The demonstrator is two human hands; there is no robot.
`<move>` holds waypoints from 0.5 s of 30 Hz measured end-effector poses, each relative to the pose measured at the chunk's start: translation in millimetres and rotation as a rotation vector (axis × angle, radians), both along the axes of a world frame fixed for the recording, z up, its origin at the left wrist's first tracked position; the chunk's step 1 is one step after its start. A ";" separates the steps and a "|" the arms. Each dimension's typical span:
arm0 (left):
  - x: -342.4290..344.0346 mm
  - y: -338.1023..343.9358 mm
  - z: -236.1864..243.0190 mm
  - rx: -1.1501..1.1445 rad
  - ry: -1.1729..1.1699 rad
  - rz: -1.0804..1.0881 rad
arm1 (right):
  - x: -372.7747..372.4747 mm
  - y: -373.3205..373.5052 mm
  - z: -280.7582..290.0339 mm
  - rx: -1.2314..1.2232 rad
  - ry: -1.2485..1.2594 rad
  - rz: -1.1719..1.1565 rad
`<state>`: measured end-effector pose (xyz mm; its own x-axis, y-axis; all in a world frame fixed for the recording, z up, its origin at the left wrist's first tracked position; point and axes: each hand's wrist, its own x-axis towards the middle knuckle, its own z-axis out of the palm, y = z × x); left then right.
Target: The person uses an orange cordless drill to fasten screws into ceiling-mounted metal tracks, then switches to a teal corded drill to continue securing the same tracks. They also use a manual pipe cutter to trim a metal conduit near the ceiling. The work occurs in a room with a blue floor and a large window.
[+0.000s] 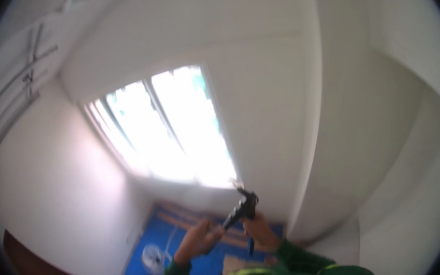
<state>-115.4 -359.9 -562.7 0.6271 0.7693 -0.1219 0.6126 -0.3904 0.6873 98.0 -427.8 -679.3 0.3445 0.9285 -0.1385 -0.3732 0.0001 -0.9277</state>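
A black gun-shaped tool (pixel 245 206) is held up in front of me, its narrow end pointing up toward the lower right corner of the window. Fingers of my right hand (pixel 262 233) are wrapped round its grip, just below the body. My left hand (pixel 198 241) closes on the slim lower-left end of the same tool. A short blue and dark piece (pixel 251 245) hangs below my right hand. Blur hides the tool's exact kind.
A bright window (pixel 163 126) is set in the pale wall ahead. Below lies blue floor covering (pixel 137 259) with wooden strips (pixel 170 218) and a white coil-like bundle (pixel 153 258). Metal rails (pixel 10 83) run along the upper left. A brown panel (pixel 28 259) stands at lower left.
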 end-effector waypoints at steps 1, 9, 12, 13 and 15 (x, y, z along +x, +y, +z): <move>-7.0 -6.6 10.8 0.266 0.067 -0.068 | -3.3 4.1 25.4 -0.005 -0.024 -0.015; -18.4 39.8 141.9 1.086 -0.038 -0.066 | -7.4 20.8 177.0 0.632 0.313 0.178; -6.9 61.1 205.7 1.194 -0.156 -0.132 | -15.1 22.9 250.4 0.824 0.147 0.043; 1.5 59.3 234.6 1.314 -0.188 -0.209 | -13.7 22.8 275.9 0.893 0.088 -0.034; 0.9 68.8 279.6 1.514 -0.160 -0.192 | -9.9 42.7 313.4 0.972 0.099 0.045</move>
